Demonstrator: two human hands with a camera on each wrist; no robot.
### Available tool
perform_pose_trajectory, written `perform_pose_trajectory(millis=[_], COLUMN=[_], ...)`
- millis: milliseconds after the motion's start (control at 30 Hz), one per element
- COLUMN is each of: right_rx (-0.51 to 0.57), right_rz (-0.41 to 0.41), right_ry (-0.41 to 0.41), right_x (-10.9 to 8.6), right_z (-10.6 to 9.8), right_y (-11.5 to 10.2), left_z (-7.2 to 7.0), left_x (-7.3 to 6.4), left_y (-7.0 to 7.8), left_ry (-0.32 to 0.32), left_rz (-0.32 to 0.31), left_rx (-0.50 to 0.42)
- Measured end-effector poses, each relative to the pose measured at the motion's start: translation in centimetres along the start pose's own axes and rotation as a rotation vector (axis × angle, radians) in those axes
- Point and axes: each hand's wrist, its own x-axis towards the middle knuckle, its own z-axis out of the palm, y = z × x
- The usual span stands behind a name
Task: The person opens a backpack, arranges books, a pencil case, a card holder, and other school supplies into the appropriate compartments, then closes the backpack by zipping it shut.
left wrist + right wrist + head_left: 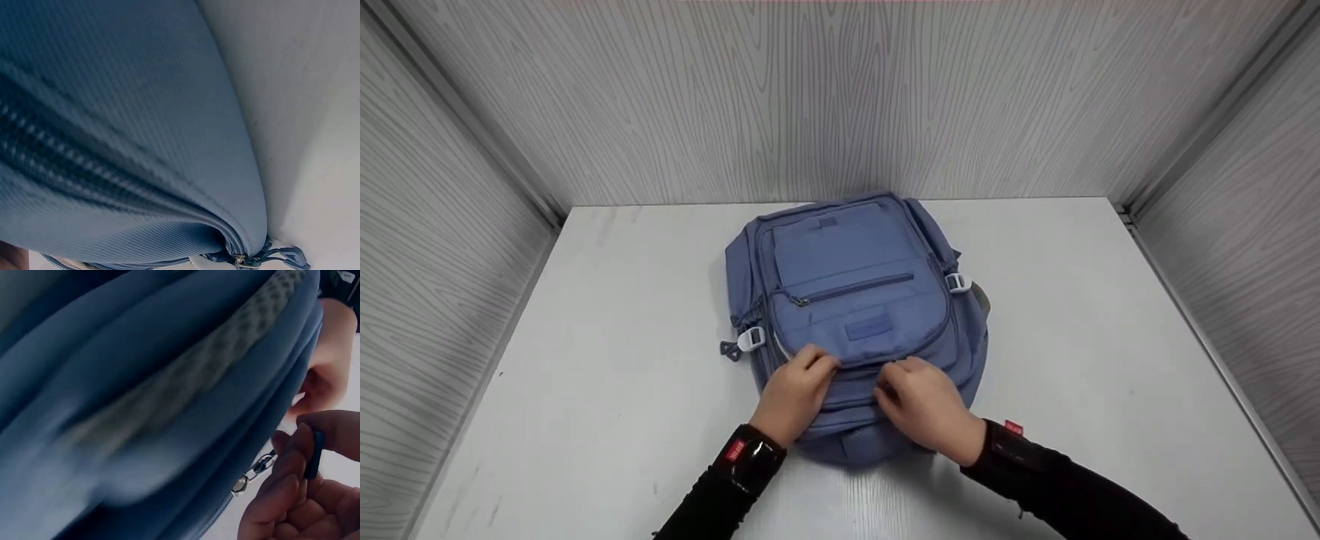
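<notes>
A blue backpack [847,251] lies front side up on the white table. My left hand [795,394] pinches the fabric at the lower left edge of its front pocket. Just to the right, my right hand [926,409] is at the same pocket's lower edge, fingers curled. In the right wrist view its thumb and fingers pinch a dark blue zipper pull [316,455], joined to a metal slider [240,485]. The left wrist view shows mostly a zipper [84,163] along the bag's side; only a bit of a finger [11,259] appears there.
White strap buckles [751,339] sit on both sides of the bag. A short zipper [855,288] crosses its front panel. Grey wood-grain walls [840,97] enclose the table [622,315] at the back and both sides.
</notes>
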Motion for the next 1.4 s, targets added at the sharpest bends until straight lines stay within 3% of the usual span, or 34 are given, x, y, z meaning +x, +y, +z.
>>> perform_pose_trajectory(millis=[233, 400, 533, 700, 867, 1000, 1200, 1400], right_rx=[0.029, 0.086, 0.083, -0.034, -0.195, -0.304, -0.364, -0.329], right_rz=[-0.046, -0.075, -0.143, -0.225, -0.325, -0.370, -0.389, -0.386], right_ry=[-0.056, -0.101, -0.042, 0.069, 0.062, 0.070, 0.081, 0.093], right_x=[0.3, -0.1, 0.0, 1.0, 1.9, 2.1, 2.2, 2.1], right_z=[1.3, -0.2, -1.8, -2.9, -2.0, -1.0, 0.0, 0.3], right_y=[-0.7, 0.8, 2.8, 5.0, 5.4, 5.1, 5.0, 5.1], left_z=[0.2, -0.3, -0.8, -0.9, -0.1, 0.4, -0.5, -2.0], left_x=[0.0, 0.1, 0.3, 0.8, 0.9, 0.9, 0.7, -0.6], left_y=[0.2, 0.7, 2.0, 4.9, 7.2, 8.1, 7.9, 4.8], left_ry=[-0.010, -0.032, -0.064, -0.134, -0.233, -0.250, -0.239, -0.132], left_rz=[-0.006, -0.045, -0.101, -0.147, -0.226, -0.288, -0.285, -0.278], left_rx=[-0.013, -0.046, -0.064, 0.030, 0.193, 0.215, 0.127, 0.031])
